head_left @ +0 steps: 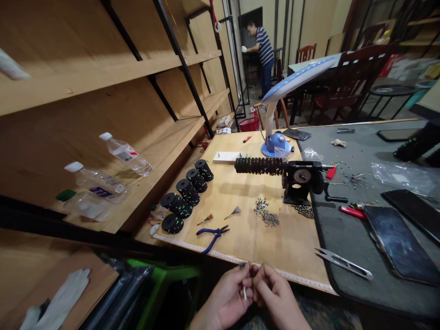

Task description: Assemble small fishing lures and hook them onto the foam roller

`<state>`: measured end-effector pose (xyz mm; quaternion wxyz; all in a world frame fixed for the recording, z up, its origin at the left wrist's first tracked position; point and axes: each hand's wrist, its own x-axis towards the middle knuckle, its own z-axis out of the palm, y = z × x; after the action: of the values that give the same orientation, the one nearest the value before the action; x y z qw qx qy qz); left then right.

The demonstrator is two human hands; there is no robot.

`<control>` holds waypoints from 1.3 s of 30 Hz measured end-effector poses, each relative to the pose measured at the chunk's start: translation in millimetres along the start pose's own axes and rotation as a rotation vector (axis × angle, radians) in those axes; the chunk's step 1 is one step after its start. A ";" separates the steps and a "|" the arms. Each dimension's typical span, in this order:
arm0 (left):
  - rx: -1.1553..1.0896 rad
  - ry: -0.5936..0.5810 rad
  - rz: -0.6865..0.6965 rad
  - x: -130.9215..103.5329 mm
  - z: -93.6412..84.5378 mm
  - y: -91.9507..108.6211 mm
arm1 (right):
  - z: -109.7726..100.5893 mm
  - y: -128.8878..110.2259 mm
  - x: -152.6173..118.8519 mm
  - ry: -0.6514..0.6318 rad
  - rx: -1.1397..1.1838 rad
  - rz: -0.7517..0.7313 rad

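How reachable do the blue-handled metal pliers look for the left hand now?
Probably yes: the pliers lie on the pale wooden tabletop beyond the left hand, with nothing covering them. It appears to hold a thin white piece, so may need freeing first.

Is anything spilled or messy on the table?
Maybe: tiny coloured bits lie scattered across the grey mat, to the right of the black crank machine. They look spilled because a similar colourful pile sits gathered on the wooden tabletop. I can't tell if it's on purpose.
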<state>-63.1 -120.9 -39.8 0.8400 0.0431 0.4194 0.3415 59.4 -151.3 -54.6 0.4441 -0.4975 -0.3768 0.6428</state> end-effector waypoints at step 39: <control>0.613 0.099 0.477 -6.2 7.7 -0.4 | -6.3 -4.5 6.5 0.011 -0.088 -0.019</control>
<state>-59.8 -123.3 -30.8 0.6639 0.3718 0.5203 0.3877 65.7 -143.4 -53.8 0.4300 -0.5165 -0.4071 0.6185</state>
